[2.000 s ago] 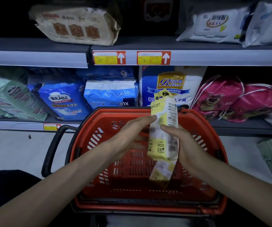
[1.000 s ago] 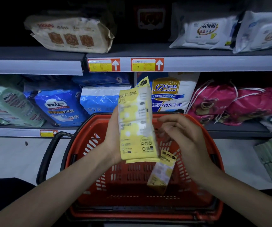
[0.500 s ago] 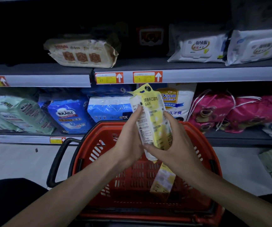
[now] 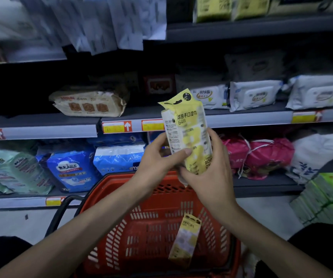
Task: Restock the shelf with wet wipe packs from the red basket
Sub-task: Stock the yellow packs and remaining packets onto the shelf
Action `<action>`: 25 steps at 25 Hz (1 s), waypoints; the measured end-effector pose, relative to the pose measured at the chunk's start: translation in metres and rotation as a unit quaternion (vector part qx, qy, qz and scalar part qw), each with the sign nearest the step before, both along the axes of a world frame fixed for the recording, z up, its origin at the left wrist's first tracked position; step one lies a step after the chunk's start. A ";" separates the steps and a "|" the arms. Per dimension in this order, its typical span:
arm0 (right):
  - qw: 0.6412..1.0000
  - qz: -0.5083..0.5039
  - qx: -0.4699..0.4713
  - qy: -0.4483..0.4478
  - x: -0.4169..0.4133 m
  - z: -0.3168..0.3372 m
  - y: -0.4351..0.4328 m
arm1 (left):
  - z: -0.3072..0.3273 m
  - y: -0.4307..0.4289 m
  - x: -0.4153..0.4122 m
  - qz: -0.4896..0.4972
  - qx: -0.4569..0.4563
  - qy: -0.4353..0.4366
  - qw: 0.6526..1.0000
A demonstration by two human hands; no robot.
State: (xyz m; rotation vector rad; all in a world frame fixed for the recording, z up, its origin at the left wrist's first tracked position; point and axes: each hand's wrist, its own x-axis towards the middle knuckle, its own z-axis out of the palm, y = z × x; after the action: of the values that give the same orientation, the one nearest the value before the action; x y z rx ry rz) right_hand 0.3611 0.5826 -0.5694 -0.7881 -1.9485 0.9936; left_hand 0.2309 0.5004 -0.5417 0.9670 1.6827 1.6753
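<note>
Currently your left hand [image 4: 157,157] and right hand [image 4: 207,175] both grip one yellow wet wipe pack [image 4: 187,133], long axis near upright, top tilted slightly left. Below your hands, a second pack [image 4: 185,239] leans inside the red basket [image 4: 141,233].

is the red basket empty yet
Not empty: one yellow wipe pack leans inside the red basket; a second pack is held above it.
</note>
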 end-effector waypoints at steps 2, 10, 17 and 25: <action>1.000 0.010 0.017 0.007 0.011 0.012 0.003 | 0.014 0.007 0.005 0.006 0.019 0.009 1.000; 0.988 0.024 0.020 0.150 0.037 0.053 0.029 | 0.074 0.036 0.023 0.006 0.083 0.004 0.996; 0.980 -0.027 0.054 0.187 0.040 0.121 0.062 | 0.130 0.079 0.030 -0.002 0.153 -0.009 0.988; 0.970 -0.050 0.118 0.207 -0.015 0.218 0.128 | 0.218 0.142 0.006 0.085 0.225 0.098 0.966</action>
State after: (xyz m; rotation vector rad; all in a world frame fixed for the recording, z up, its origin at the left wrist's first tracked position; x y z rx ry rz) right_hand 0.3464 0.7108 -0.3517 -0.4924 -1.6102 0.7741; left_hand 0.2372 0.6423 -0.3236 1.2587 1.5728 2.2007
